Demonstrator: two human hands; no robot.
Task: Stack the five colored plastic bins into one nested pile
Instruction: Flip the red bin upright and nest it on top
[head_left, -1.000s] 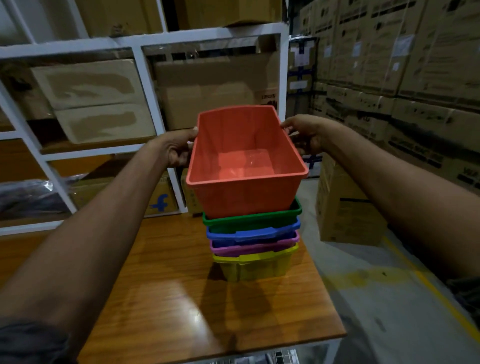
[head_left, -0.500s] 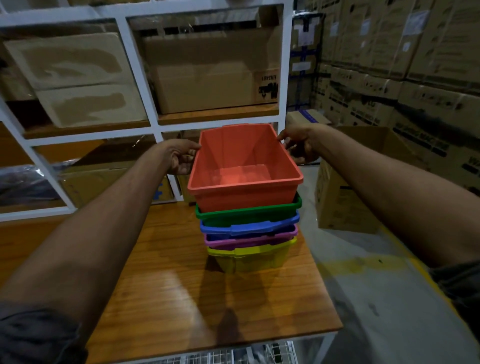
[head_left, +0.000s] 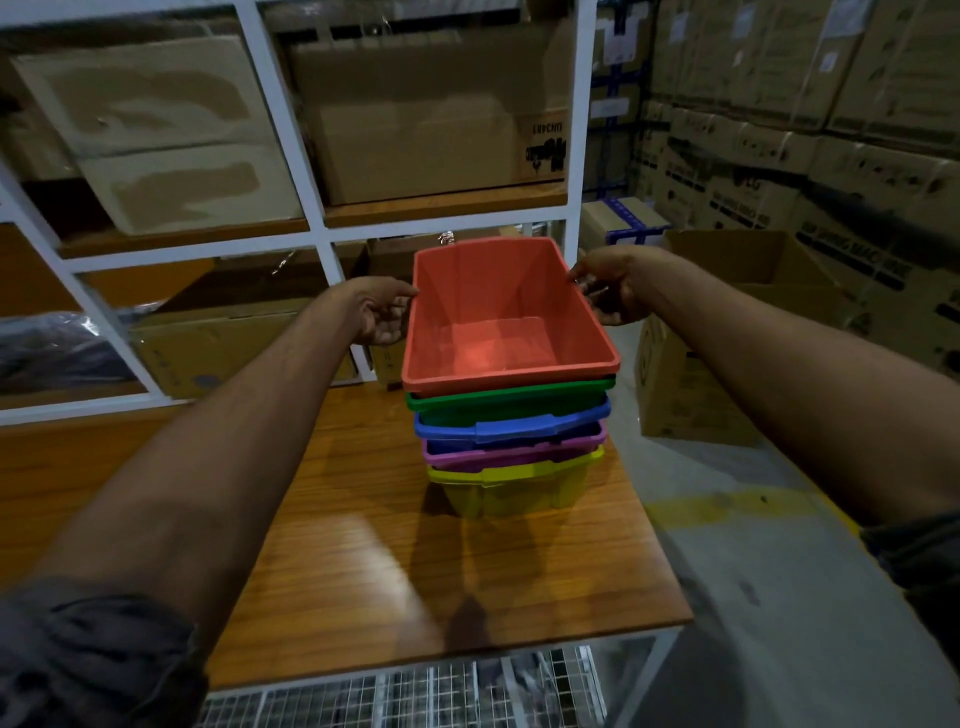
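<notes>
A red bin (head_left: 498, 358) sits on top of a nested pile on the wooden table (head_left: 363, 545). Beneath it only the rims of the green bin (head_left: 509, 396), blue bin (head_left: 511, 423) and pink bin (head_left: 498, 453) show. The yellow bin (head_left: 511, 491) stands at the bottom. My left hand (head_left: 382, 312) is at the red bin's left rim near the far corner, thumb on the edge. My right hand (head_left: 610, 293) pinches the right rim near the far corner. The red bin is empty inside.
A white shelf rack (head_left: 319, 223) with cardboard boxes stands right behind the table. An open cardboard box (head_left: 727, 332) sits on the floor to the right, with stacked cartons (head_left: 831, 130) along the wall. The pile is close to the table's right edge (head_left: 654, 519).
The red bin has gone down into the green bin; a second ago most of its wall showed, now mainly its rim. Both hands came down with it.
</notes>
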